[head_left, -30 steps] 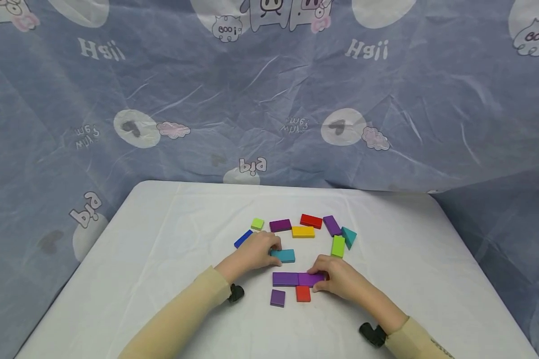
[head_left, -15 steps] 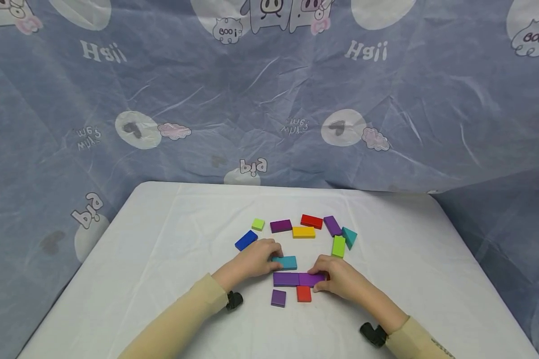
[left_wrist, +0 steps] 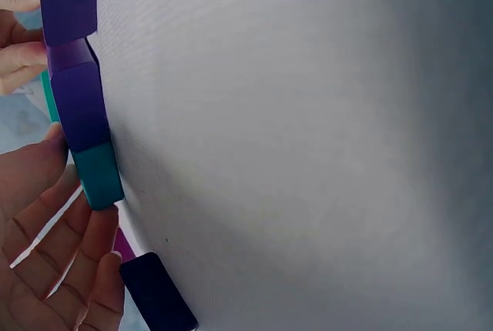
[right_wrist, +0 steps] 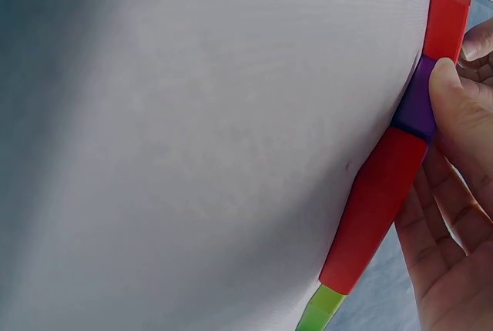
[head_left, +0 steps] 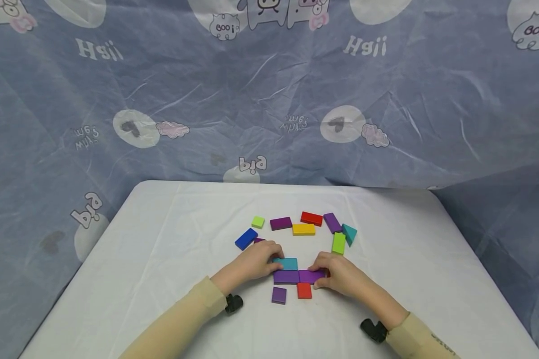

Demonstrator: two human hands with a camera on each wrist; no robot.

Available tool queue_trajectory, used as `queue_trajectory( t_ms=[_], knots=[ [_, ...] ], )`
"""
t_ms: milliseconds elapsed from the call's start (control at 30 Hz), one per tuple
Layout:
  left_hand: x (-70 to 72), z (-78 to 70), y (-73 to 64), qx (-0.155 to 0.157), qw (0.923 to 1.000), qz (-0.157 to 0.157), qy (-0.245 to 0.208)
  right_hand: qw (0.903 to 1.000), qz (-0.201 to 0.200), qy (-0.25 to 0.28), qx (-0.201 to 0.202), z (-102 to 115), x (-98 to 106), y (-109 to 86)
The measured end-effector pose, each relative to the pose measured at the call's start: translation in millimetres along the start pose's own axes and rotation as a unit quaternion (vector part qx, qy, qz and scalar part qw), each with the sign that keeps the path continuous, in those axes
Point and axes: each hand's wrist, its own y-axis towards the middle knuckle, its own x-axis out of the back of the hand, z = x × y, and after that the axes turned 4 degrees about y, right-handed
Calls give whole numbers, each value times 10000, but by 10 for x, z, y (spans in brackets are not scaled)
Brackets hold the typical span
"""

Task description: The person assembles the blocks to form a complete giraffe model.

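Note:
In the head view my left hand (head_left: 259,260) pinches a teal rectangular block (head_left: 288,264) by its left end. That block lies flush against the far side of a purple block (head_left: 286,277). A second purple block (head_left: 310,276) continues the row to the right, its right end pinched between my right hand's (head_left: 343,275) thumb and fingers. A red block (head_left: 304,290) touches the row's near side. Just left of it, apart, lies a small purple square block (head_left: 279,295). In the left wrist view, fingers bracket the teal block (left_wrist: 98,175).
An arc of loose blocks lies behind the hands, including a blue block (head_left: 246,239), a yellow block (head_left: 303,230), a teal triangle (head_left: 349,234) and a green block (head_left: 339,243). All rest on a white-covered table (head_left: 117,279) against a patterned blue-grey cloth (head_left: 251,89).
My left hand has drawn the teal block toward the near side until it meets the purple row. A dark purple block behind that hand has come into view. My right hand holds its place.

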Motion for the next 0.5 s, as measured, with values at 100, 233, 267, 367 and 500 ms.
queue_trajectory(
  t_ms=[100,233,267,367,500],
  knots=[
    [-2,-27,-35,-18,9999,-14,101,10000,13,8,-10,-9,-3,-1],
    [-10,-90,-121,-137,9991,19,403,10000,19,4,-7,-12,-2,1],
    [-10,-109,-145,-176,9987,31,479,10000,17,4,-4,-12,0,3],
    [-14,-157,-201,-316,9974,-7,642,10000,21,18,26,-15,6,3],
    [-27,-178,-223,-372,9970,-83,668,10000,64,52,55,-22,10,-3]
  ],
)
